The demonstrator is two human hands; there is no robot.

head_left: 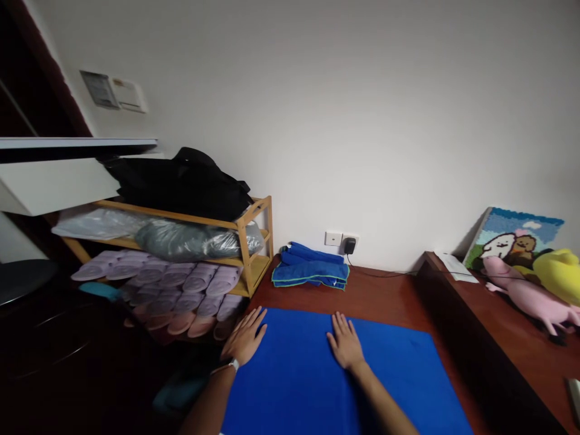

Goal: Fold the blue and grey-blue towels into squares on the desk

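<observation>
A large blue cloth (294, 374) lies spread flat over the reddish-brown wooden surface (385, 296). My left hand (244, 338) rests at the cloth's far left corner, palm down with fingers stretched out; a band circles that wrist. Flat on the far part of the cloth, right of its middle, is my right hand (345, 342), fingers extended and thumb apart. Neither hand grips anything. Beyond the cloth, against the wall, sits a loosely folded stack of blue towels (310, 269) with yellow-green edging.
To the left stands a wooden rack (247, 248) with a black bag (181, 184) on top and several purple slippers (174, 273) below. A black plug (349, 245) is in the wall socket. Plush toys (525, 290) lie on the raised ledge (493, 314) at right.
</observation>
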